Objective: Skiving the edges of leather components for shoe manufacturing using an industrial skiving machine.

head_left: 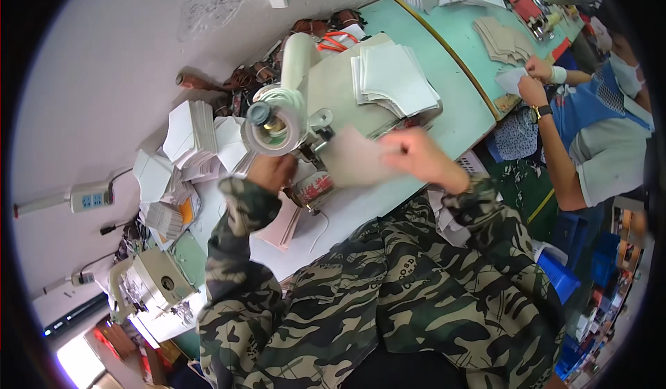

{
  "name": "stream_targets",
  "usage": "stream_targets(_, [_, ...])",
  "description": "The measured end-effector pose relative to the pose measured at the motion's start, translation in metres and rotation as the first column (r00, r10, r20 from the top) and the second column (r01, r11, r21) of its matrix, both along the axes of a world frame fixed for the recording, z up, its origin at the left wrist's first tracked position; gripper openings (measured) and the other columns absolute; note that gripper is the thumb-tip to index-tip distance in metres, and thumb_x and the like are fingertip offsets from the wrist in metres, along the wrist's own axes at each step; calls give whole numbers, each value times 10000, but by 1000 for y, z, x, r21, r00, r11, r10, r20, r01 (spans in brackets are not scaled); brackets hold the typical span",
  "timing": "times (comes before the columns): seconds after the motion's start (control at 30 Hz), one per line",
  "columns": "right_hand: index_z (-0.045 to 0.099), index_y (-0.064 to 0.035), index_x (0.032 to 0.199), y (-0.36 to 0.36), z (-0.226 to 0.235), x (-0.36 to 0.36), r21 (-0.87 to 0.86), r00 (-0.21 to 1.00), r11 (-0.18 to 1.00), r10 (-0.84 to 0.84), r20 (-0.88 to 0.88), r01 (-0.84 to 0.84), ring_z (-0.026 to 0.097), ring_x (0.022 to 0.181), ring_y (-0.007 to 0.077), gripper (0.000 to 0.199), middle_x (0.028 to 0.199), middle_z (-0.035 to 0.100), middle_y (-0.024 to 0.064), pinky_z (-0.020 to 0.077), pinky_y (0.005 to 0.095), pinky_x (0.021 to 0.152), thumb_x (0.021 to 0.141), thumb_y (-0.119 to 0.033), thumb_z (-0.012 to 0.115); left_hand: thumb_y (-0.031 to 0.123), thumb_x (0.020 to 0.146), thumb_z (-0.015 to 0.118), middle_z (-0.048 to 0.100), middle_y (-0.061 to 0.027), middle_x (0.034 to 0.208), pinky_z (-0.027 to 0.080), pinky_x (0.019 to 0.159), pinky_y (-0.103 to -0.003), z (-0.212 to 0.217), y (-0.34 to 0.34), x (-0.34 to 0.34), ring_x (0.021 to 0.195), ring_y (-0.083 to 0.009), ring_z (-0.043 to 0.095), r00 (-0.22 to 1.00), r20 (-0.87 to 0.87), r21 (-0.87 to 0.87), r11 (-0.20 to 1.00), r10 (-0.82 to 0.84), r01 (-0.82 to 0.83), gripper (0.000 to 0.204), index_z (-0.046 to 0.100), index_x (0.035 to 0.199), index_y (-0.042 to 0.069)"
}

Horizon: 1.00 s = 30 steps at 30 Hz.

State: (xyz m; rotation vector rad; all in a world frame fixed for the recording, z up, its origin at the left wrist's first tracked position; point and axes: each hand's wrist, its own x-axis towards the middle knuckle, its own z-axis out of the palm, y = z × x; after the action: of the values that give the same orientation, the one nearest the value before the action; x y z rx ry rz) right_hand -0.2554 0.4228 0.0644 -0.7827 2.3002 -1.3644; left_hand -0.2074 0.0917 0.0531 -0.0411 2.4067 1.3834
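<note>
A pale, curved-edged flat piece [355,158], blurred by motion, is pinched at its right edge by my right hand [422,157]. Its left side lies against the needle area of a cream sewing machine [298,63]. Close to the machine's head, on its left, is my left hand [272,172]; its fingers are smeared and partly hidden, so their grip does not show. Below that hand, a stack of pinkish cut pieces [281,224] rests on the white tabletop [340,233]. A loose thread [320,233] trails beside the stack.
White cut pieces [395,77] are stacked on the machine bed, and more white stacks [191,136] stand at left. Orange-handled scissors [336,42] lie behind the machine. At right, a co-worker's hands [534,87] hold a pale piece. Another sewing machine [156,281] stands lower left.
</note>
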Motion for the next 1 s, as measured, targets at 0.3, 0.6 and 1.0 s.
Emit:
stream_targets(0.3, [637,-61,1035,-15,29,-3,125,837,960,-148,-526,249,614,894,310,323,988,647,114,485,403,766,740,-160,724,338,856,622,619,-92,888,503,629,-491,-72,-53,108,771,-323,664,980,125,-830,525,-153,188,239,592,1004,153])
stream_targets(0.6, [643,-17,989,-52,4,33,-93,998,996,6,59,0,685,761,258,239,854,682,145,526,333,670,804,-151,715,230,803,649,597,-67,840,508,562,-425,-88,-72,118,674,-291,639,851,-368,-755,654,-374,-39,131,596,861,127])
stream_targets(1.0, [621,18,1012,-116,121,-13,-580,760,814,-387,-522,16,627,746,300,250,857,642,132,503,387,673,829,-145,669,186,795,695,628,-81,751,478,666,-322,-21,-64,88,703,-216,616,987,115,-351,924,-116,150,168,607,845,53])
